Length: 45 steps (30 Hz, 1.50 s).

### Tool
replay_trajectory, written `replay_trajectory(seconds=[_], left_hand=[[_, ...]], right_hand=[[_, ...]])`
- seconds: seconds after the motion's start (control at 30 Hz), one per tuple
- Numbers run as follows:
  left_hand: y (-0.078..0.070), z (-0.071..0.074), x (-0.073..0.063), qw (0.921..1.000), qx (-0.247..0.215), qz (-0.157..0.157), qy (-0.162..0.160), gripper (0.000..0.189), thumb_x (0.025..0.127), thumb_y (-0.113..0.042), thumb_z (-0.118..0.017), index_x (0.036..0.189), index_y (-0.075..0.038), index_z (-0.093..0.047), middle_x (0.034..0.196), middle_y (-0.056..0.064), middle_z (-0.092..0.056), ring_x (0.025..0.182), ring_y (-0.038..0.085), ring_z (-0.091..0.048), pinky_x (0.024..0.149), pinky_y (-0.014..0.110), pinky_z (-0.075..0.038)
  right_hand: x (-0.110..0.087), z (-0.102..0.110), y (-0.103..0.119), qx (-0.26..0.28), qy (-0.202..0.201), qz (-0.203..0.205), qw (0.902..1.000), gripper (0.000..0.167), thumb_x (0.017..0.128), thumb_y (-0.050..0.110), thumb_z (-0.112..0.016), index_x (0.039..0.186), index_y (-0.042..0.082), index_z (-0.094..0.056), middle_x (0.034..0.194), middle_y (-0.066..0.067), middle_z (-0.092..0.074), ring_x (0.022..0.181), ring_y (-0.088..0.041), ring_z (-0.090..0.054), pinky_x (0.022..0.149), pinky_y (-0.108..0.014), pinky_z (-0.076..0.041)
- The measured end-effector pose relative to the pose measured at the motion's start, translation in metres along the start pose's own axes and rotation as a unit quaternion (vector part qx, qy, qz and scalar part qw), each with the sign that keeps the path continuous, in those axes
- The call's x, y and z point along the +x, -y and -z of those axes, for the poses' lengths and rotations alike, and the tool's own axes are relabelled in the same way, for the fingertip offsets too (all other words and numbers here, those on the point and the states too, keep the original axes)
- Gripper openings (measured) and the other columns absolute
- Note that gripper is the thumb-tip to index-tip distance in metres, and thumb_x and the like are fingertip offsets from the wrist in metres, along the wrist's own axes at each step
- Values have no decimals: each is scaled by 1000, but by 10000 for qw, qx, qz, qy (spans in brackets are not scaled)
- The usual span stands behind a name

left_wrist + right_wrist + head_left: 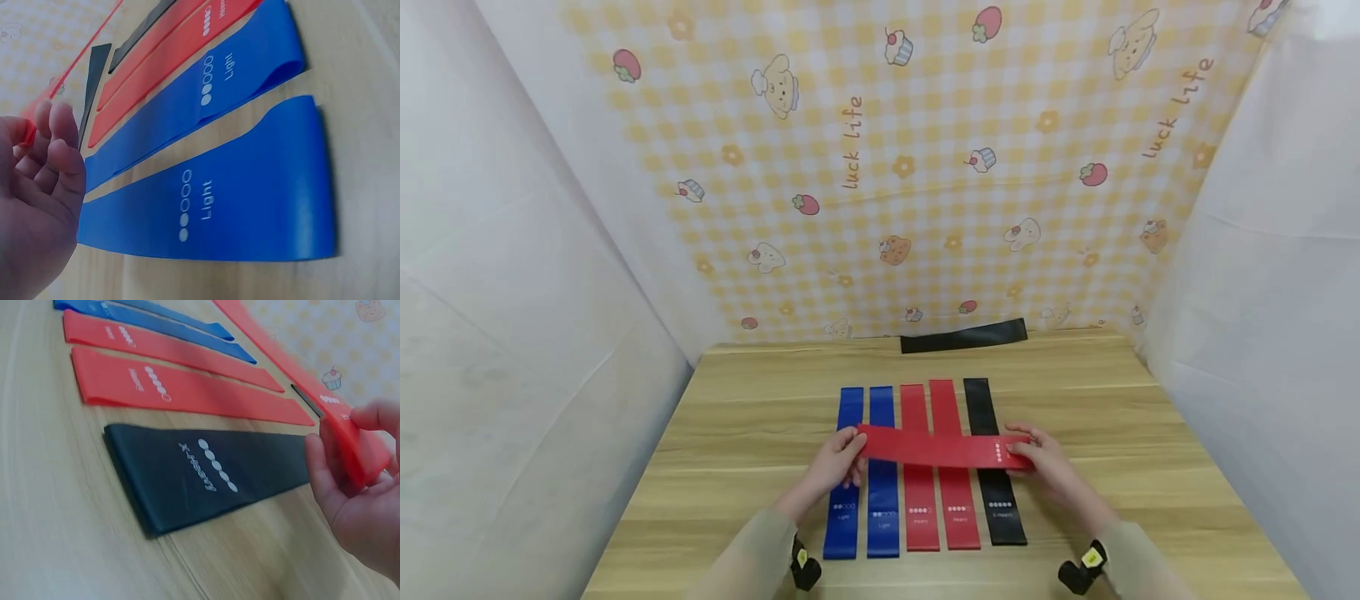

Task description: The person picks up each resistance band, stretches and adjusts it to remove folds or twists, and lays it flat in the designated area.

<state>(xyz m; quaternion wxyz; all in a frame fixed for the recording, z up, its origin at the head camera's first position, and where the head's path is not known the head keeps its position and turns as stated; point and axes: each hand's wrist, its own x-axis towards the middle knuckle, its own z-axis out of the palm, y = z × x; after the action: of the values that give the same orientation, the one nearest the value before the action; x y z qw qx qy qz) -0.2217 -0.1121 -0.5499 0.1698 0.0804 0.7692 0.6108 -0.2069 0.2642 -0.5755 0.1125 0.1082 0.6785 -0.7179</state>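
Observation:
Both hands hold a red resistance band [940, 448] stretched out sideways above the row on the table. The left hand [841, 457] pinches its left end, and the right hand [1036, 452] pinches its right end, near the white dots. Beneath lie two blue bands marked Light, the outer one [842, 533] and the inner one [883, 533]. Next to them are two red bands marked Heavy, one [921, 533] left of the other [962, 529]. A black band [1007, 525] marked X-Heavy ends the row. The held band hides their middle parts.
Another black band [964, 337] lies crosswise at the table's back edge. The wooden table [737, 433] is bounded by a checked yellow cloth [940, 200] behind and by white sheets at left [550, 333] and right [1247, 333].

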Motion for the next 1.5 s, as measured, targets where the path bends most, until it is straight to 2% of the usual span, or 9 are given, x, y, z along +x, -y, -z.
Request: replay_trajectory(seconds=[0.07, 0.37, 0.6, 0.7, 0.87, 1.0, 1.2, 1.33, 1.5], left_hand=[[-2, 0, 2, 9999, 76, -67, 21, 35, 107, -31, -46, 92, 1, -51, 69, 14, -57, 51, 20, -57, 45, 25, -42], [-8, 1, 12, 9998, 115, -128, -72, 36, 106, -33, -48, 89, -1, -51, 64, 4, -54, 51, 20, -56, 45, 25, -42], [-15, 2, 24, 9991, 327, -229, -120, 36, 106, -35, -47, 91, -3, -54, 68, 29, -54, 50, 32, -57, 43, 26, -43], [-19, 1, 30, 9986, 423, -281, -142, 34, 105, -34, -48, 92, -3, -55, 67, 30, -54, 46, 30, -55, 43, 29, -45], [-25, -2, 39, 9982, 415, -313, -312, 31, 104, -30, -52, 91, -2, -57, 58, 10, -52, 48, 37, -51, 47, 38, -50], [-30, -4, 46, 9979, 337, -339, -434, 27, 104, -28, -53, 98, -2, -61, 60, 2, -54, 51, 34, -54, 47, 31, -46], [-36, -8, 54, 9975, 86, -226, -659, 26, 103, -25, -55, 112, -2, -62, 70, 3, -61, 54, 15, -56, 47, 27, -39], [-42, -12, 58, 9967, -120, -125, -797, 30, 103, -27, -56, 118, -2, -61, 80, 12, -64, 59, 15, -57, 50, 29, -43], [-49, -17, 61, 9954, -358, -48, -893, 32, 101, -28, -58, 118, -1, -62, 88, 15, -67, 64, 21, -61, 50, 25, -44]], right_hand=[[-1, 4, 0, -106, 130, 59, 9998, 46, 97, 3, -56, 139, -10, -44, 127, -20, -52, 93, -21, -63, 76, -37, -59], [-6, 20, 7, -1097, 599, 211, 9919, 37, 98, 13, -57, 126, -12, -59, 123, -18, -63, 97, -18, -62, 79, -31, -56], [-10, 29, 14, -1549, 823, 324, 9840, 38, 99, 17, -58, 125, -12, -61, 123, -21, -63, 98, -20, -63, 81, -34, -56], [-11, 32, 17, -1750, 866, 342, 9802, 39, 99, 17, -58, 128, -9, -58, 123, -19, -61, 98, -20, -61, 80, -34, -55], [-11, 35, 20, -1749, 1089, 430, 9776, 43, 99, 15, -57, 132, -11, -50, 115, -16, -62, 95, -22, -61, 79, -34, -55], [-11, 39, 23, -1673, 1239, 437, 9771, 43, 98, 14, -57, 132, -12, -47, 107, -13, -64, 92, -21, -62, 78, -34, -56], [-15, 43, 24, -1894, 1186, 336, 9741, 44, 97, 18, -61, 132, -5, -50, 95, -10, -66, 89, -22, -59, 79, -36, -53], [-17, 45, 23, -1947, 1185, 347, 9731, 41, 96, 18, -62, 129, -5, -51, 95, -10, -65, 89, -23, -59, 78, -36, -53], [-18, 46, 23, -1868, 1304, 407, 9729, 29, 95, 14, -64, 111, -6, -51, 88, -6, -60, 85, -20, -60, 76, -34, -56]])
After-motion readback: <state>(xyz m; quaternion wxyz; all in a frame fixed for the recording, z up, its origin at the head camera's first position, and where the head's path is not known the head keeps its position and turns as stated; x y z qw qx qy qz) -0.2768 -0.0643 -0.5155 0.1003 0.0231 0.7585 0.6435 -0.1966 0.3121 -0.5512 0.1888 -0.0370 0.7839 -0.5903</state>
